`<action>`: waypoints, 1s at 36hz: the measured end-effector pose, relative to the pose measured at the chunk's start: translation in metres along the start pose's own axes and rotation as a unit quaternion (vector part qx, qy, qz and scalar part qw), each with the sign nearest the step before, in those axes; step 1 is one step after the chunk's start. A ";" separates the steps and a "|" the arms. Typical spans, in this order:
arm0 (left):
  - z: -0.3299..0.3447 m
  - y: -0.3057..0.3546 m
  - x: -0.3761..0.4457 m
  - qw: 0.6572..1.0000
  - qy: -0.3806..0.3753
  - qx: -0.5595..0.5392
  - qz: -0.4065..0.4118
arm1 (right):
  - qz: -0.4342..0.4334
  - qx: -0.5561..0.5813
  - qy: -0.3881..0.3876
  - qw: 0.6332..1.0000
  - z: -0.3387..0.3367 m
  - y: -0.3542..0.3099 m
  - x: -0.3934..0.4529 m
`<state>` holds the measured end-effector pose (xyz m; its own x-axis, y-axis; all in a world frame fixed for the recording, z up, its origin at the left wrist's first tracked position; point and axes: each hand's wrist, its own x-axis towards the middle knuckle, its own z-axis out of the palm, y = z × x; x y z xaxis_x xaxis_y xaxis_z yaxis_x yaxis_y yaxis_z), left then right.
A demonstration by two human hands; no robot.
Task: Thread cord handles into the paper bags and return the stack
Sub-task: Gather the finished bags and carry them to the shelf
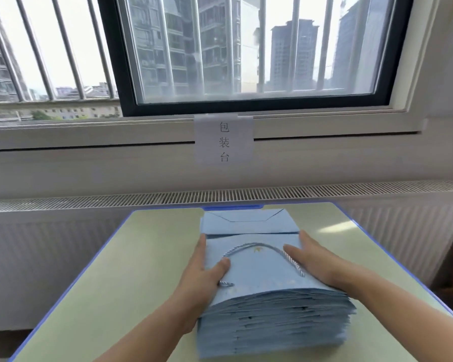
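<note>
On the left flank of the stack of paper bags (272,317), the left hand (207,270) is lying flat along the edge with straight fingers and the thumb resting on the top bag (259,267), released rather than clenched. Squaring or lifting the pile looks like the step in hand, and doing it well probably means pressing both sides inward evenly, so the sheets are not fanning out. Across the middle, a silvery twisted cord handle (267,248) is arching over the top bag, its left end curling near the thumb; whether it is knotted through the holes is hard to tell at this angle. The bags are pale blue, folded flat, and piling thick at the centre of the greenish counter (115,270), with the front edges sitting slightly ragged. Further right, the right hand (317,259) is resting open, fingers extended on the bag's right side, grasping nothing.
</note>
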<state>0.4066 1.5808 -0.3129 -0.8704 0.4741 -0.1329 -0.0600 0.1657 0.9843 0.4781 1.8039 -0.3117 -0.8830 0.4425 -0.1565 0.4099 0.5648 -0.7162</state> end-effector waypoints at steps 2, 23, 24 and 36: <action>0.001 -0.003 0.001 1.000 -0.003 0.008 0.005 | 0.002 0.005 -0.004 1.000 0.003 0.007 0.003; -0.013 0.023 0.023 0.963 -0.107 -0.063 -0.238 | 0.026 0.040 -0.006 0.999 -0.010 -0.010 -0.013; -0.014 0.022 0.027 0.961 -0.108 -0.077 -0.245 | 0.029 0.038 -0.006 0.999 -0.010 -0.009 -0.013; -0.020 0.012 0.049 0.944 -0.120 -0.090 -0.293 | 0.066 0.102 -0.062 0.991 -0.024 -0.007 -0.009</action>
<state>0.3536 1.5884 -0.3053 -0.5278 0.5328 -0.6615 -0.5970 0.3212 0.7351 0.4883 1.8126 -0.2887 -0.8513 0.4072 -0.3309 0.4799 0.3495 -0.8047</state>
